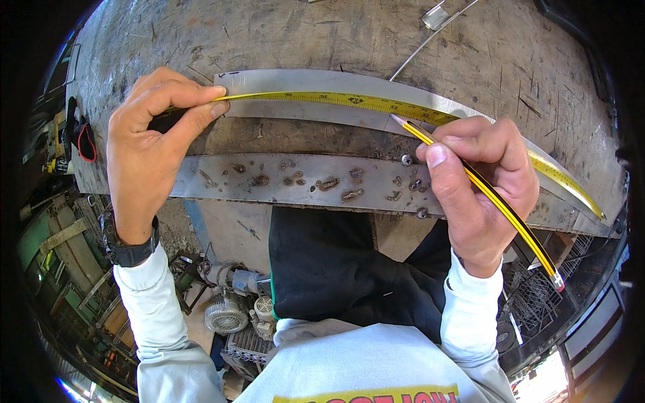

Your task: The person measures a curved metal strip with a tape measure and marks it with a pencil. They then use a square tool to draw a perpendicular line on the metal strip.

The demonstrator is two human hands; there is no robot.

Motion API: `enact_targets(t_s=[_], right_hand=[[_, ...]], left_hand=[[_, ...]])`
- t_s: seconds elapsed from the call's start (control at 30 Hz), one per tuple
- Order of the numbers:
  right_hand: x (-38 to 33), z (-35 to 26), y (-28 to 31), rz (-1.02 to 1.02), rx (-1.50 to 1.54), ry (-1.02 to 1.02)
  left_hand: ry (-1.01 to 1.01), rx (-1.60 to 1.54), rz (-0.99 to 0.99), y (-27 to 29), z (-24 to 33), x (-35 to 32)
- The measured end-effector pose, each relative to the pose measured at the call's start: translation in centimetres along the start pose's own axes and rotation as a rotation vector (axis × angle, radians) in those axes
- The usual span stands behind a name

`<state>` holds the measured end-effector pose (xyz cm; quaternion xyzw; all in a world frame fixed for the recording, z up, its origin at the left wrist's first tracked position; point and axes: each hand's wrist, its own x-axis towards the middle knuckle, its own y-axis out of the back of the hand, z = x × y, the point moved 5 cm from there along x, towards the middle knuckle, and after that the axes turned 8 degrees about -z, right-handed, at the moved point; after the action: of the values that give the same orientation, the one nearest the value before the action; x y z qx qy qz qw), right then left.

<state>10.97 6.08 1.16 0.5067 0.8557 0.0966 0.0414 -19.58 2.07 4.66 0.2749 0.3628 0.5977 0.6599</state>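
Your left hand (151, 126) is pinching a number-printed tape measure (316, 98); your right hand (498, 169) is gripping a pencil (505, 209) over a metal strip (289, 79).

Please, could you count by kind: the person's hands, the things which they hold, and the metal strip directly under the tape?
Hands: 2 (left hand, right hand)
Yellow tape measure: 1
Yellow-black pencil: 1
Metal strip: 1
Total: 5

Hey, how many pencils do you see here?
1: a yellow-and-black striped pencil, held in the bare right hand, its sharpened tip by the lower edge of the yellow metal tape measure. Others may be hidden.
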Motion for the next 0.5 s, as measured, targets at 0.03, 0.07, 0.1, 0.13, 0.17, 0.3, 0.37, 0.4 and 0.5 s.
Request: enact_targets(t_s=[0.03, 0.07, 0.1, 0.13, 0.17, 0.3, 0.37, 0.4, 0.5], right_hand=[[0.00, -0.01, -0.01, -0.001, 0.007, 0.001], [-0.01, -0.01, -0.03, -0.002, 0.013, 0.003], [0.00, -0.06, -0.02, 0.004, 0.004, 0.004], [0.00, -0.09, -0.05, 0.011, -0.005, 0.004], [0.00, -0.13, -0.04, 0.018, -0.014, 0.005], [0.05, -0.31, 0.36, -0.036, 0.097, -0.039], [0.08, 0.04, 0.67, -0.020, 0.191, 0.001], [0.07, 0.15, 0.85, -0.028, 0.203, 0.021], [0.01, -0.04, 0.49, 0.000, 0.219, -0.016]], left_hand=[[-0.002, 0.005, -0.002, 0.01, 0.01, 0.00], [-0.004, 0.010, -0.003, 0.01, 0.02, 0.01], [-0.008, 0.018, -0.002, 0.03, 0.09, 0.05], [-0.012, 0.026, -0.001, 0.05, 0.17, 0.10], [-0.016, 0.033, 0.001, 0.05, 0.24, 0.15], [-0.005, 0.012, 0.006, 0.06, 0.16, -0.04], [-0.011, 0.016, 0.007, 0.16, 0.21, -0.03], [-0.022, 0.021, 0.010, 0.16, 0.21, -0.01], [-0.048, 0.035, 0.006, 0.20, 0.20, 0.00]])
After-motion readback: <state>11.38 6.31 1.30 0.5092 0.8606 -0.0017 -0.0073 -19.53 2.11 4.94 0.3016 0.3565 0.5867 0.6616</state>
